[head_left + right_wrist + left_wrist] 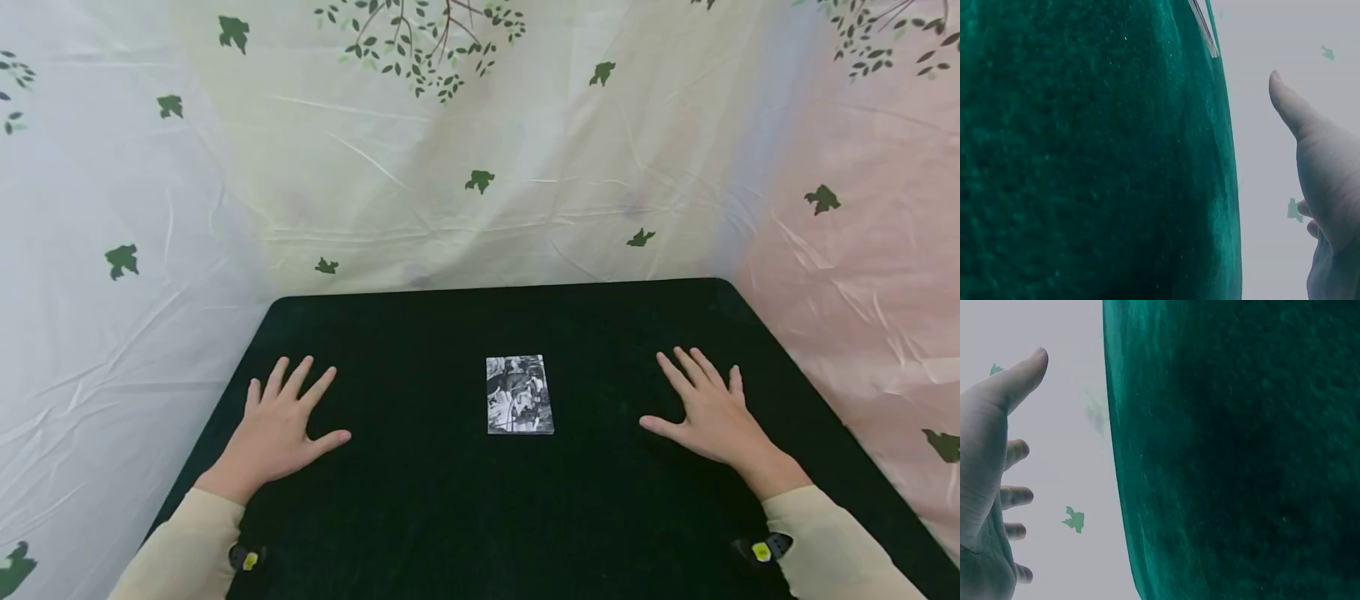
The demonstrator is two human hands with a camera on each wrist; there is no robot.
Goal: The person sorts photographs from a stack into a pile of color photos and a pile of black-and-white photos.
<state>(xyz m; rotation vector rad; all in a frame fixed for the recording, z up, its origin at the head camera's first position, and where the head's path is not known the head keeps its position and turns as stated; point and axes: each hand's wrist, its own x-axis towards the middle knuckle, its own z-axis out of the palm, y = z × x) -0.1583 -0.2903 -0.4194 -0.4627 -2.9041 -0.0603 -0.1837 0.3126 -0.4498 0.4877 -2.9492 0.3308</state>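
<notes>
Between my left hand (273,427) and right hand (708,421), a black-and-white picture card (519,395) lies on the dark green bench (420,517), touching neither. Both hold nothing, fingers straight and fanned. Open surface parts the card from each hand, more of it toward my left. Beyond both hands runs the far edge, backed by printed cloth (420,192); the left edge passes close outside my left hand.

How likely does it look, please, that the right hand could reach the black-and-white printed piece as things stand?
Probably yes: the right hand is spread and empty, and only dark green tabletop shows between it and the printed piece.
</notes>
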